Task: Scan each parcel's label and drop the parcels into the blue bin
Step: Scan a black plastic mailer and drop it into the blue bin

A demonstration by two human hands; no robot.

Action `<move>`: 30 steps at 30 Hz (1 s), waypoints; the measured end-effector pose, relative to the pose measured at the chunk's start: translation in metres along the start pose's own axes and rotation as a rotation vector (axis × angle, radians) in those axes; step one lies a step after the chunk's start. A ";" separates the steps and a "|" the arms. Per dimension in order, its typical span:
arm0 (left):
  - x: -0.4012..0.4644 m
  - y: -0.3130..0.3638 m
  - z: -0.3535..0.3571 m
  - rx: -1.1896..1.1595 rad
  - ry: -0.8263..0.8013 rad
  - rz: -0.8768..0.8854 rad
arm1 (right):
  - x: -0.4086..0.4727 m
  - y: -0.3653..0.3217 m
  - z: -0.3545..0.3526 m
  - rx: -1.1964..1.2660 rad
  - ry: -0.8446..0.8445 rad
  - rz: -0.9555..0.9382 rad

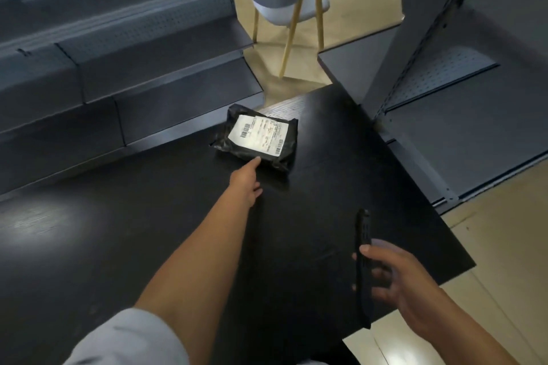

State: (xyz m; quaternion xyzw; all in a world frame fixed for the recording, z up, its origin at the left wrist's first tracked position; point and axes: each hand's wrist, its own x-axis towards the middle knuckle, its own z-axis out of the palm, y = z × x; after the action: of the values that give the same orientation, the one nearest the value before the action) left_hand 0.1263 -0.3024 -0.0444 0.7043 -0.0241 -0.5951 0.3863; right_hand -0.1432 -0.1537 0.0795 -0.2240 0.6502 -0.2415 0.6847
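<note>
parcel (257,139), a black poly bag with its label (258,135) up, lies far out on the table (148,231); it looks soft, light and slick, best pinched at an edge. left hand (245,181) reaches with straight fingers touching its near edge, right hand (397,275) grips the scanner (363,249).

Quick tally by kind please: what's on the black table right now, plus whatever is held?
Parcels: 1, a black bag with a white label, left hand reaching its near edge
Scanners: 1, black handheld scanner held in the right hand
Total: 2
No blue bin in view.
</note>
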 end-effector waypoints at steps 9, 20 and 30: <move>0.043 0.006 0.031 -0.113 0.216 0.043 | 0.030 -0.034 -0.025 -0.054 -0.008 -0.016; -0.017 -0.016 -0.061 -0.255 0.219 0.233 | 0.022 -0.033 0.015 -0.102 -0.098 0.014; -0.118 -0.106 -0.239 -0.335 0.103 0.187 | -0.038 0.022 0.119 -0.160 -0.145 -0.075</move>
State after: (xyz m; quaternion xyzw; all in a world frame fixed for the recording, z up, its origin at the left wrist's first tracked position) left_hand 0.2513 -0.0464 -0.0100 0.6545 0.0299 -0.5155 0.5523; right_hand -0.0248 -0.1138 0.1018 -0.3192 0.6073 -0.1975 0.7002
